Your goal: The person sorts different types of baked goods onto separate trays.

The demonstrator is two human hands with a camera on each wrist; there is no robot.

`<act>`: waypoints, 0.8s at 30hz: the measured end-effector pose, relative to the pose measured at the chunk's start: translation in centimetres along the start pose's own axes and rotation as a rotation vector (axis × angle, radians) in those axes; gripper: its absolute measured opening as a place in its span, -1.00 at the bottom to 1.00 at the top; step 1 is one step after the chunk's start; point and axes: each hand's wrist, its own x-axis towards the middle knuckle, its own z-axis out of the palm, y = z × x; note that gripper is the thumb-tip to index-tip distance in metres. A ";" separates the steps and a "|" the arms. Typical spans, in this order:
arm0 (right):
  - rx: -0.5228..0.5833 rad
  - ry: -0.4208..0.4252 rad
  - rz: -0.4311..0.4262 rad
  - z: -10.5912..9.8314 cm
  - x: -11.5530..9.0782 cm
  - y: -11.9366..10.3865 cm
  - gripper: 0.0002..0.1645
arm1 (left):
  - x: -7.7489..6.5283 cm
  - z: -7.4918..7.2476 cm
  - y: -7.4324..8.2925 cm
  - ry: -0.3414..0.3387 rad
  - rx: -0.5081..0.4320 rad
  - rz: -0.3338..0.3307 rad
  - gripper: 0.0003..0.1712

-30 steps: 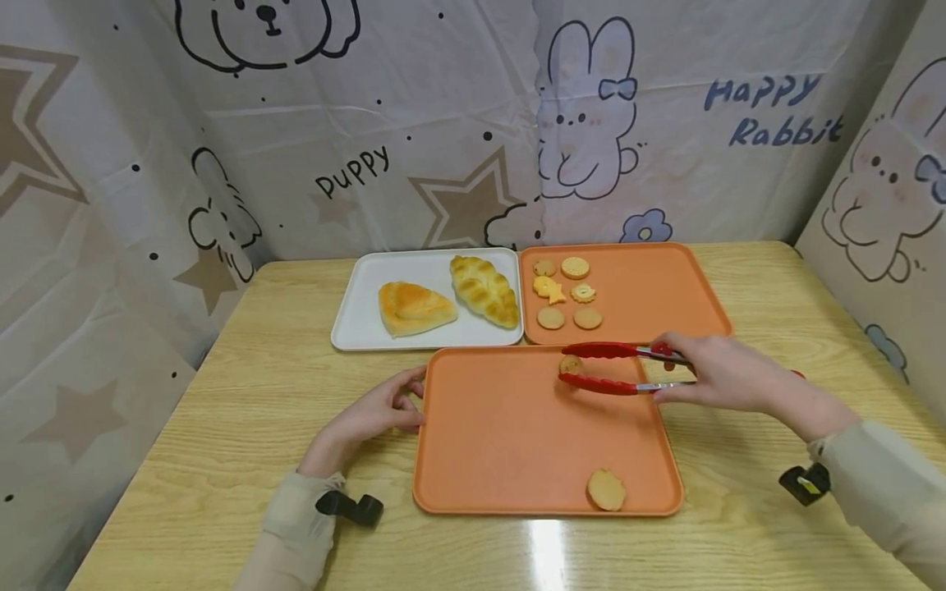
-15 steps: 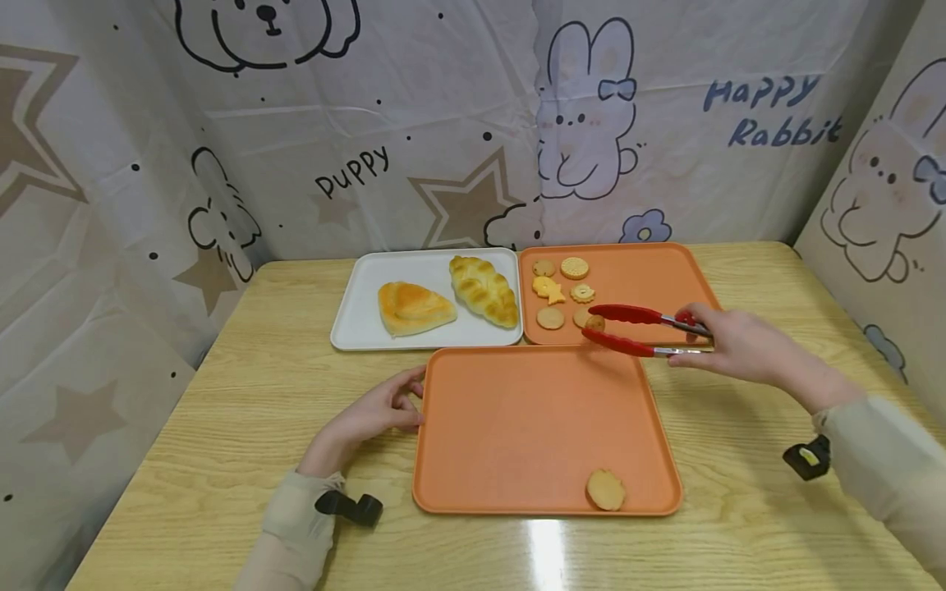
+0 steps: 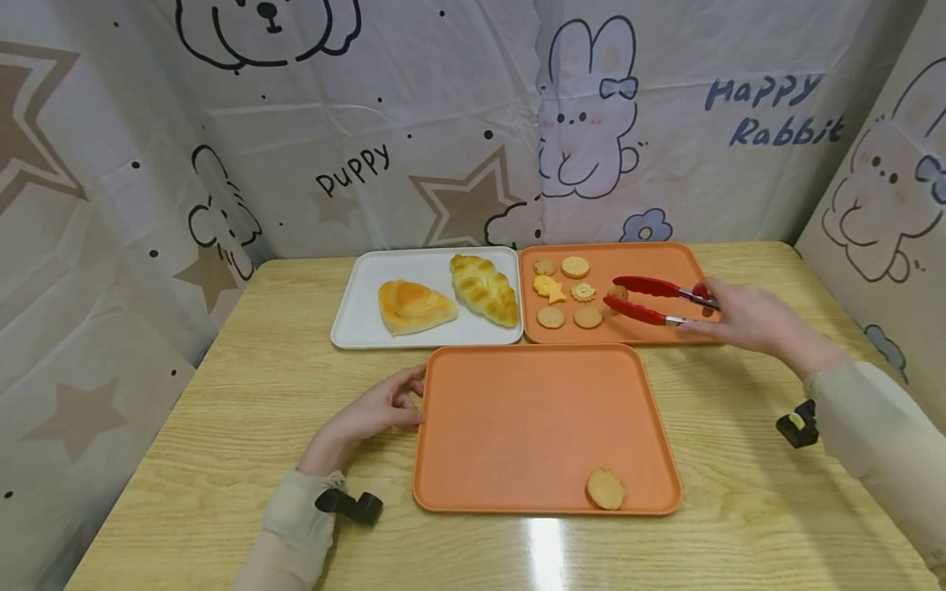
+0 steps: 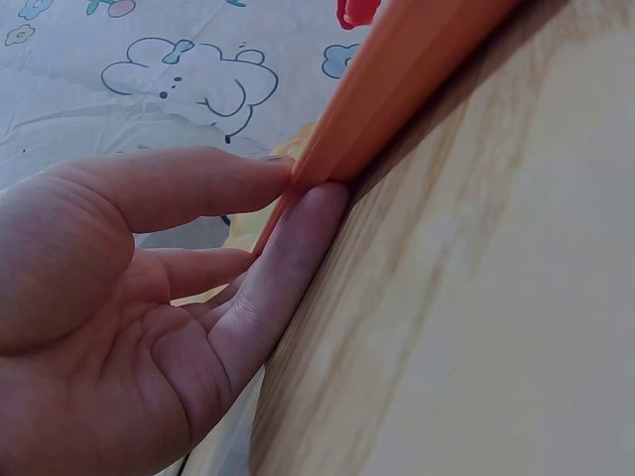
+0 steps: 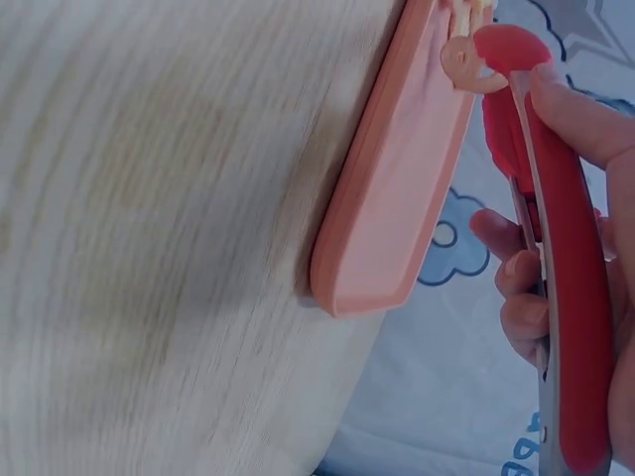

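Note:
My right hand (image 3: pixel 761 316) grips red-tipped tongs (image 3: pixel 641 312), held over the back orange tray (image 3: pixel 658 263). A small round cookie (image 3: pixel 617 292) sits between the tong tips, also visible in the right wrist view. Several cookies lie at that tray's left side, among them a fish-shaped cookie (image 3: pixel 548 288) and a plain round cookie (image 3: pixel 587 318). My left hand (image 3: pixel 373 410) pinches the left rim of the front orange tray (image 3: pixel 532 427), thumb at the rim and a finger low against its side in the left wrist view. One scalloped cookie (image 3: pixel 606 489) lies near that tray's front right corner.
Left of the back tray stands a white tray (image 3: pixel 355 324) bearing a wedge-shaped bread (image 3: pixel 415 309) and a braided bread (image 3: pixel 484 290). All three trays sit close together on a wooden table (image 3: pixel 244 394). A printed cloth (image 3: pixel 429 115) hangs behind.
The tongs, with the small cookie between their tips, have moved from over the front tray back and right to over the back tray. My left hand has stayed at the front tray's rim.

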 end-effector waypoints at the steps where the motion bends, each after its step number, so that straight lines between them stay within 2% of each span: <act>1: 0.001 -0.005 0.009 0.0 0.2 0.1 -0.06 | 0.0 0.0 0.0 0.002 0.002 -0.004 -0.06; 11: 0.044 -0.011 0.069 0.5 2.2 1.1 -0.11 | -0.1 -0.1 -0.1 0.005 0.008 -0.011 -0.06; 17: 0.057 -0.020 0.096 0.9 3.3 1.0 -0.18 | -0.1 -0.1 -0.1 0.013 0.017 -0.012 -0.06; 24: 0.084 -0.055 0.113 1.5 4.3 0.8 -0.17 | 0.0 -0.1 0.0 0.003 0.015 0.003 -0.06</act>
